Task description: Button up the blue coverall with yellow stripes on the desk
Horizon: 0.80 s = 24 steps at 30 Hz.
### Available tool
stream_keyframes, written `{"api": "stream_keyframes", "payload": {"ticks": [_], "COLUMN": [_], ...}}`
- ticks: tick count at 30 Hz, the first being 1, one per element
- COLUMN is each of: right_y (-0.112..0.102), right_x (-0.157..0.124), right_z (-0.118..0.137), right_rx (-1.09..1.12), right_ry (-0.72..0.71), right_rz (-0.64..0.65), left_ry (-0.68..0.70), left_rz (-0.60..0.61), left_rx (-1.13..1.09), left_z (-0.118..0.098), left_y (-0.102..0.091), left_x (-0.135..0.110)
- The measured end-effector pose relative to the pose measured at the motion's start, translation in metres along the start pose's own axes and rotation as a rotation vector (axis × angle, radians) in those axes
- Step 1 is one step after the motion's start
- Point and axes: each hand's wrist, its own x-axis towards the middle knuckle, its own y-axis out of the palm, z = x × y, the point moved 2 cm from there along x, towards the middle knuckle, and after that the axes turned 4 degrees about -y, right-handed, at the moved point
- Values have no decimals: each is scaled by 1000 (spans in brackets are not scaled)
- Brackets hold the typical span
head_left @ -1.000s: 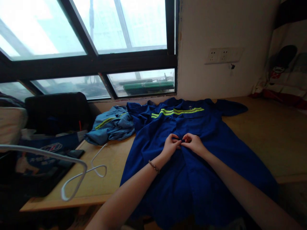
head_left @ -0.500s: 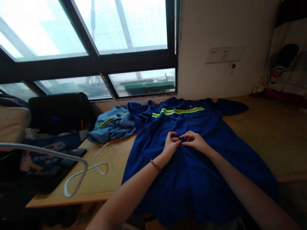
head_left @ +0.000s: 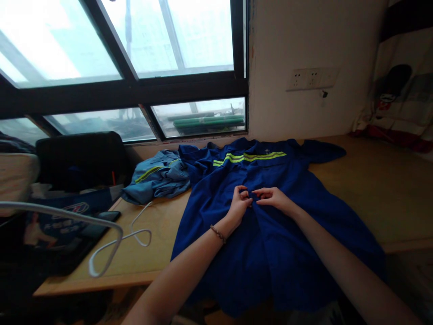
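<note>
A dark blue work shirt [head_left: 270, 234] with yellow-green reflective stripes lies spread flat on the wooden table [head_left: 382, 189]. My left hand [head_left: 239, 204] and my right hand [head_left: 273, 197] meet at the middle of the shirt's front. Both pinch the fabric along its front opening, fingertips almost touching. A beaded bracelet sits on my left wrist. What exactly sits between the fingertips is too small to make out.
A crumpled light blue garment [head_left: 158, 177] lies left of the shirt. A white plastic hanger [head_left: 111, 246] rests at the table's left edge, beside a dark bag [head_left: 64, 225] and a black case [head_left: 81, 158]. Window and wall sockets [head_left: 309, 78] stand behind.
My hands stay pinched at the shirt's front opening; the fingers shifted slightly and the right fingers stretched out a little. The view moved a little.
</note>
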Motion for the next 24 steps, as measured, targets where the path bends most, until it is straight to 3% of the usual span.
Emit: {"api": "stream_keyframes", "payload": {"ticks": [10,24], "right_y": [-3,4], "right_x": [4,-2], "right_z": [-4,4], "right_rx": [-33,-486], "right_ry": [-92,-256], "right_rz": [-75,-92], "left_ry": [-106,35], "left_rz": [-45,-53], "left_rx": [58,385], "left_z": [-3,-2], "left_y": [-4,-7], "left_x": [2,7]}}
